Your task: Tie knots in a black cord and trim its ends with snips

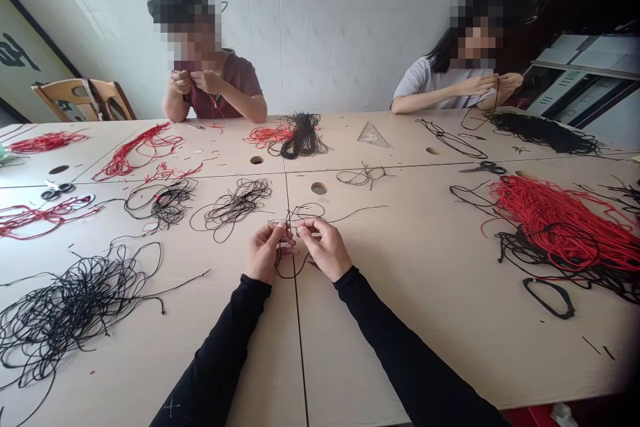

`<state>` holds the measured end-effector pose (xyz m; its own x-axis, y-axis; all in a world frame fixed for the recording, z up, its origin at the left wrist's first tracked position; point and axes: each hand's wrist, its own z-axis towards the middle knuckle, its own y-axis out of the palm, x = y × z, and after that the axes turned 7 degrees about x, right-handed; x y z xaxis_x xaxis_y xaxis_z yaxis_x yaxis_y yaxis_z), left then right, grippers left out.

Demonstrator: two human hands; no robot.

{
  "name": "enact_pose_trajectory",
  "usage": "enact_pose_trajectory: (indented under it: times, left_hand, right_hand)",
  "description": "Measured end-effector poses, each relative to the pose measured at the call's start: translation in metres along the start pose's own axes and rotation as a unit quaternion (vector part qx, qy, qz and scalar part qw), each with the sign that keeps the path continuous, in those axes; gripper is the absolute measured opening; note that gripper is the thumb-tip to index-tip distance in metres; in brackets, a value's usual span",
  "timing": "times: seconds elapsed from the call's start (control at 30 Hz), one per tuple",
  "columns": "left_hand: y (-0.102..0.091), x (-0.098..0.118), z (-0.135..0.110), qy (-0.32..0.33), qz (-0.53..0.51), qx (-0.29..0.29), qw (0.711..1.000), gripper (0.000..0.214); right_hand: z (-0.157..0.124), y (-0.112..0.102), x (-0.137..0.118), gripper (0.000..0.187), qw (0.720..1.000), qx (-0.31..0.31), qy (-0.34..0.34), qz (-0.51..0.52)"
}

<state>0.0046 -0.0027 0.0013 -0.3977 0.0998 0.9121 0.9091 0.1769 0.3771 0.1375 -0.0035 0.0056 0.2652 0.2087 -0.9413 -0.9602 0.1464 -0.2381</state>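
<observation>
Black sleeves (215, 347) lie nearest me, one either side of the seam (299, 320) splitting the counter (380, 360). I record the left hand (265, 250) left of that seam and the right hand (327, 250) right of it, both nearly closed, thumb and fingertips apparently pinching thin black cord (287, 277) above it. I judge a light, steady pinch and even tension best here. The cord's loop bows toward me; what seems its loose end runs lengthwise rightward from the seam, pointing slightly away.
</observation>
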Motion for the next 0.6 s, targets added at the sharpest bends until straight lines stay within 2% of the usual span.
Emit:
enact_pose_trajectory:
  times: [0.27,0.43,0.6]
  left_hand:
    - [-0.0003,0.0032,0.0003,0.012,-0.003,0.026,1.000,0.033]
    - [0.0005,0.0049,-0.0003,0.002,0.008,0.009,1.000,0.033]
    - [0.0028,0.0020,-0.0022,0.042,0.075,-0.005,0.996,0.031]
  right_hand:
    - [0.0018,-0.0030,-0.0008,0.019,1.000,0.023,0.011,-0.007]
    - [0.0011,-0.0020,-0.0017,0.019,0.999,0.047,0.013,0.003]
    - [-0.0022,-0.0024,-0.0065,0.020,0.996,0.055,-0.065,-0.035]
